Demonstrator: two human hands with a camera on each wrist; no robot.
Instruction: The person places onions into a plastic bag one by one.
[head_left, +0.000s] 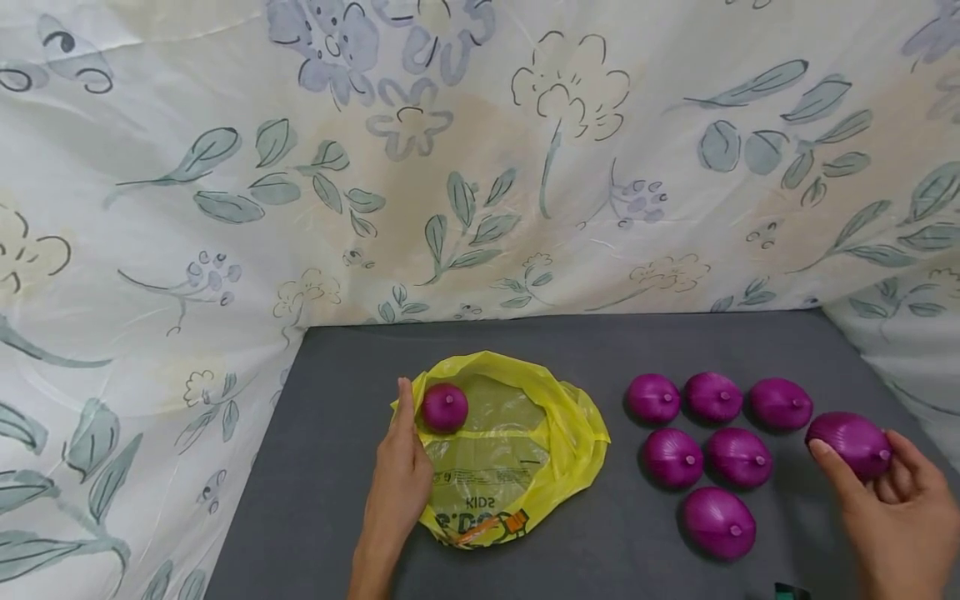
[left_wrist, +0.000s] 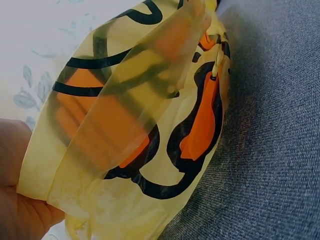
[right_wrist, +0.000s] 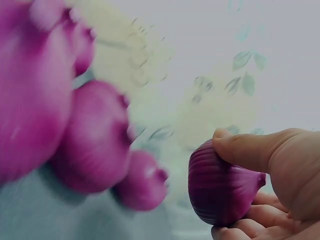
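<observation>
floral curtain [head_left: 480,158] is hanging at back and both sides, printed leaves and blossoms showing | grey table [head_left: 300,467] is meeting its lower edge, woven surface showing in left wrist view | small black-and-green object [head_left: 791,592] is poking in at head view's bottom edge, mostly cut off

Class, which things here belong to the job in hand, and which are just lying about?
Job:
yellow bag, held by the left hand
onion inside it
onion in the right hand
six loose onions

Lying about:
floral cloth
unclear dark object

Eight onions [head_left: 739,457] (one bagged), one yellow bag [head_left: 583,437].
</observation>
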